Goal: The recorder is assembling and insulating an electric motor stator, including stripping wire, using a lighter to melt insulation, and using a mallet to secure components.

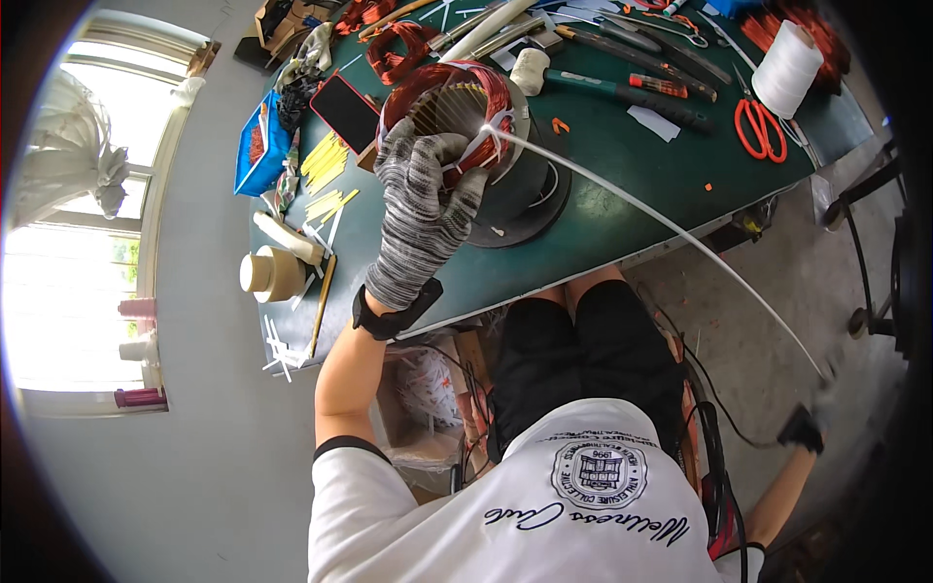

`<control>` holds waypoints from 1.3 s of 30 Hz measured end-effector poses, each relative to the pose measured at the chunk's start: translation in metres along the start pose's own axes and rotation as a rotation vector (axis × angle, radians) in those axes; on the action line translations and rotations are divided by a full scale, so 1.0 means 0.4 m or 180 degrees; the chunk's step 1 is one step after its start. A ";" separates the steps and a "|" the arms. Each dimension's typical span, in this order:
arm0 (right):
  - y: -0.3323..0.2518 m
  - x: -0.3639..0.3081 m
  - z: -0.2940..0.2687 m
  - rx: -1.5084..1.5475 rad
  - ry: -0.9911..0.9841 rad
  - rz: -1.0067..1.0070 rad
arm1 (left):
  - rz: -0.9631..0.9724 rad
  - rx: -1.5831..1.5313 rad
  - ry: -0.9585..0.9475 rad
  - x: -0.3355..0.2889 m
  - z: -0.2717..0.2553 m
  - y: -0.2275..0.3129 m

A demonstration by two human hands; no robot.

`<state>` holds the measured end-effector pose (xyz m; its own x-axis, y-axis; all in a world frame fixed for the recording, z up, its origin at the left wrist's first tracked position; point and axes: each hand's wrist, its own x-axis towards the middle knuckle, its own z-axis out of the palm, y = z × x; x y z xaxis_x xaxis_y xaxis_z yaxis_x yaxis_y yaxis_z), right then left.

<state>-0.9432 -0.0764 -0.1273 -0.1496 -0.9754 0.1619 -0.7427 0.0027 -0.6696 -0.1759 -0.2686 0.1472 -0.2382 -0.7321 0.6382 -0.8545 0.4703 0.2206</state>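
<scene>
A motor stator (455, 109) with red-brown copper windings (494, 89) rests on a dark round stand (546, 209) near the table's front edge. My left hand (420, 194), in a grey striped knit glove, is closed on the near left rim of the stator, fingers over the windings. From the windings' right side a white cord (671, 223) runs taut and slightly curved to the lower right. At its far end is my right hand (826, 384), stretched out beyond the table. Motion smears its fingers, but the tight cord ends in its grip.
On the green table (622, 194) lie red-handled scissors (758, 128), a white thread spool (787, 70), a phone (345, 109), a blue bin (262, 146), yellow strips (326, 160) and a cream spool (277, 272). Several hand tools cover the back. A dark wheeled stand (880, 291) is at far right.
</scene>
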 end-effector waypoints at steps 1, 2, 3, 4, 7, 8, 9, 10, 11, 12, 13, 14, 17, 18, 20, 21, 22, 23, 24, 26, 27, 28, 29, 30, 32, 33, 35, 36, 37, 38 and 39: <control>0.077 -0.055 -0.022 0.0013 0.0004 0.0023 | -0.0070 -0.0110 -0.0097 0.005 -0.003 0.000; 0.128 -0.081 -0.039 0.0299 0.0182 0.0201 | 0.0042 -0.0023 -0.0256 0.008 -0.012 -0.006; 0.168 -0.083 -0.044 0.0601 0.0321 0.0349 | 0.0007 0.0012 -0.0238 0.010 -0.033 -0.002; 0.192 -0.111 -0.075 0.0835 0.0512 0.0545 | 0.0093 0.0365 -0.0609 0.023 -0.030 0.005; 0.200 -0.161 -0.100 0.1650 0.1055 0.1109 | 0.0326 0.0940 -0.0999 0.019 -0.026 0.003; 0.053 -0.060 0.090 0.1864 0.1005 0.1142 | 0.0438 0.1497 -0.1058 0.030 -0.039 0.052; -0.263 0.071 0.217 0.1656 0.0632 0.0436 | 0.0480 0.1897 -0.1087 0.019 -0.046 0.061; -0.598 0.197 0.325 0.1384 0.0305 -0.0254 | 0.0299 0.1852 -0.1153 0.018 -0.042 0.065; -0.943 0.341 0.455 0.1120 -0.0045 -0.0952 | 0.0296 0.1860 -0.1169 0.012 -0.037 0.062; -1.197 0.373 0.493 0.0316 -0.0029 -0.1173 | 0.0093 0.1894 -0.1206 0.004 -0.034 0.058; -1.337 0.390 0.548 0.1008 0.0232 -0.1958 | -0.0140 0.1903 -0.1205 -0.008 -0.043 0.054; -1.434 0.408 0.566 0.0744 0.0249 -0.2025 | -0.0079 0.1822 -0.1189 -0.001 -0.016 0.051; -1.500 0.425 0.649 0.0785 0.0099 -0.2766 | 0.0373 0.1832 -0.0746 -0.001 0.016 0.046; -1.490 0.413 0.633 0.2323 -0.1382 -0.1594 | 0.0276 0.1861 -0.0639 0.000 0.028 0.049; -1.482 0.388 0.595 0.4039 -0.3981 0.0048 | -0.0004 0.1968 -0.0512 -0.017 0.004 0.042; -1.468 0.392 0.565 0.4209 -0.4947 0.0479 | 0.0025 0.1897 -0.0519 -0.017 0.022 0.033; -1.484 0.403 0.551 0.3275 -0.3775 -0.1034 | -0.0126 0.1643 -0.0704 -0.017 0.038 0.023; -1.524 0.398 0.535 0.2239 -0.2577 -0.2359 | -0.0338 0.1466 -0.0908 -0.029 0.026 0.025; -1.533 0.384 0.539 0.2258 -0.2620 -0.2348 | -0.0246 0.1346 -0.0662 -0.043 0.037 -0.009; -1.539 0.366 0.554 0.3745 -0.2903 -0.1557 | 0.0498 0.1642 0.0301 -0.076 0.073 -0.046; -1.542 0.371 0.573 0.4486 -0.2959 -0.1148 | 0.0697 0.1906 0.0521 -0.058 0.077 -0.046; -1.542 0.375 0.596 0.5217 -0.2987 -0.0715 | 0.0628 0.1634 0.0359 -0.042 0.074 -0.041; -1.539 0.383 0.633 0.5936 -0.3044 -0.0259 | 0.0526 0.1399 0.0199 -0.026 0.070 -0.038; -1.521 0.364 0.644 0.7715 -0.4499 0.0583 | 0.0730 0.1565 0.0410 -0.030 0.075 -0.039; -1.551 0.395 0.577 0.6725 -0.4187 0.0194 | 0.0751 0.1475 0.0493 -0.034 0.062 -0.045; -1.604 0.411 0.539 0.5895 -0.3779 -0.0105 | 0.0832 0.1303 0.0549 -0.040 0.056 -0.050; -1.622 0.414 0.580 0.5456 -0.4055 -0.0110 | -0.0277 -0.0045 0.0535 -0.059 0.072 -0.080; -1.579 0.424 0.580 0.4611 -0.3803 -0.0859 | 0.0405 0.0582 0.0591 -0.042 0.056 -0.081; -1.537 0.435 0.591 0.3748 -0.3496 -0.1544 | 0.1081 0.1221 0.0631 -0.032 0.037 -0.092; -1.473 0.446 0.644 0.5118 -0.4271 0.0773 | 0.0923 0.1026 0.0363 -0.015 0.042 -0.082; -1.494 0.465 0.618 0.4995 -0.4164 0.0629 | 0.0895 0.1019 0.0314 -0.022 0.033 -0.075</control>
<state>-0.3658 -0.3138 0.1238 0.8465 -0.5324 -0.0037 0.4057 0.6494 -0.6432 -0.1543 -0.2829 0.1254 -0.4502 -0.5395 0.7115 -0.8664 0.4568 -0.2018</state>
